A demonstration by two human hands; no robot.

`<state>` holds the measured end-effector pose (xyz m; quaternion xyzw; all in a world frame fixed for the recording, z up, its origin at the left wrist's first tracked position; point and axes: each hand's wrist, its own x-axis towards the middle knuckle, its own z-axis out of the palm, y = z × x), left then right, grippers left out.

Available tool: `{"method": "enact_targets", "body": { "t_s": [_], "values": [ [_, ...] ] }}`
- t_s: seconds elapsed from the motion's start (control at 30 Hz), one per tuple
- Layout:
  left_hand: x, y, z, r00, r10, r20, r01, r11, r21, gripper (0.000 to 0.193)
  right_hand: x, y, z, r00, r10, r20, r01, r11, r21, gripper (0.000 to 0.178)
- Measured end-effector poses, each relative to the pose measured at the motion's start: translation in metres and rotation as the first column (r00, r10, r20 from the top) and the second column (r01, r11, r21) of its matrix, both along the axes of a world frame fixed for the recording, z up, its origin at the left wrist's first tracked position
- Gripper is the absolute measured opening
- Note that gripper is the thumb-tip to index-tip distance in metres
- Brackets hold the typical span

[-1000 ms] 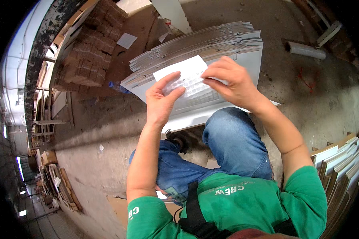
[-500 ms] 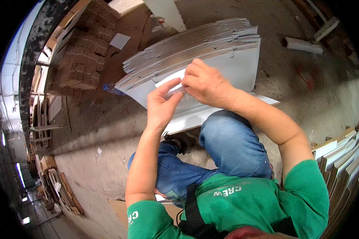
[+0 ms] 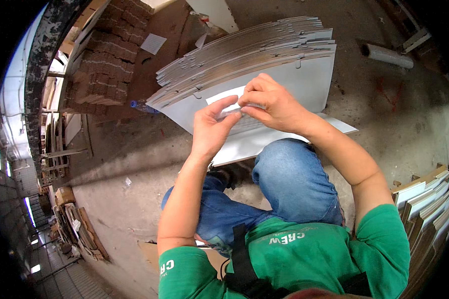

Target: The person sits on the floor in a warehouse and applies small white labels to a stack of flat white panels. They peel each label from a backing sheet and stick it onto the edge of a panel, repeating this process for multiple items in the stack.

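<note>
While both hands are meeting near the upper middle of the frame, the left hand (image 3: pixel 212 132) and right hand (image 3: pixel 274 102) are pinching a small white paper slip (image 3: pixel 227 94) between thumbs and fingertips, just above the top grey-white sheet (image 3: pixel 304 84) of a leaning stack of flat cardboard sheets (image 3: pixel 244 47). To do this well, I judge the fingers should be keeping the slip taut and square to the sheet, pressing evenly from one edge. A brown carton pile (image 3: pixel 105 65) is standing at the upper left.
</note>
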<state>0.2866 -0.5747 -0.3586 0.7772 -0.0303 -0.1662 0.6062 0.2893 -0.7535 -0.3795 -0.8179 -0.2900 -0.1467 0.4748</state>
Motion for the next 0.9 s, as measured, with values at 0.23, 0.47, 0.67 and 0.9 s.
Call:
{"method": "enact_targets", "body": {
  "t_s": [0.23,0.47,0.67,0.9],
  "values": [
    [-0.001,0.0,0.003,1.0,0.012,-0.008,-0.012,0.996,0.084,0.033,0.005,0.007,-0.004,0.997,-0.018,0.076,0.023,0.998,-0.064,0.011],
    [0.005,0.007,-0.009,0.988,0.051,-0.147,-0.06,0.997,-0.058,0.037,-0.002,0.008,-0.008,0.98,-0.083,0.183,0.101,0.99,-0.095,0.01],
    [0.014,0.02,-0.021,0.967,0.195,-0.164,-0.204,0.978,-0.037,0.039,0.033,-0.076,-0.08,0.786,-0.42,-0.453,0.503,0.861,0.074,0.012],
    [0.012,0.035,-0.038,0.963,0.214,-0.162,-0.209,0.977,0.046,0.04,0.06,-0.173,-0.176,0.749,-0.65,0.127,0.644,0.671,-0.368,0.005]
  ]
}}
